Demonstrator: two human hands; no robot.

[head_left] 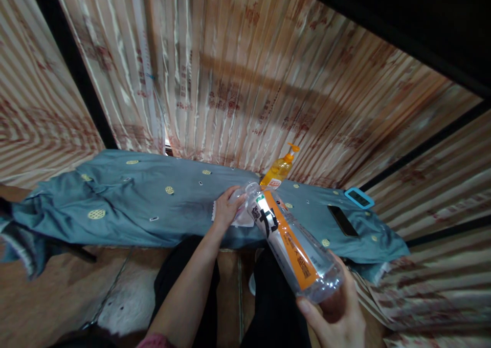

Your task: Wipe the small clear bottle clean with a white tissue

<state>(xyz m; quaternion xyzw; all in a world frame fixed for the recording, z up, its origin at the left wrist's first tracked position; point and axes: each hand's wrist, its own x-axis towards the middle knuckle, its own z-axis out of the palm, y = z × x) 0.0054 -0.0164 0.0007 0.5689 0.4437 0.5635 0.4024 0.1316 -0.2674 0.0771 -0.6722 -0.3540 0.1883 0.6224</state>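
Observation:
Tilted across the middle is a large clear bottle (293,240) with an orange and silver label, its neck pointing up and left. My right hand (339,314) grips its base. Beside the bottle's neck, my left hand (226,212) is closed around a clear plastic container (240,197), partly covered by the fingers; its exact kind is unclear. I cannot tell whether the two touch. Below the left hand lies a white sheet or packet (243,219) with a zigzag edge. Just behind the neck stands a yellow-orange pump bottle (278,171).
A blue-green cloth (184,204) with pineapple prints covers the low surface ahead. On its right part lie a dark phone (342,221) and a blue-framed digital timer (359,198). Striped curtains (230,82) hang close behind, with black frame poles (72,61) at the sides.

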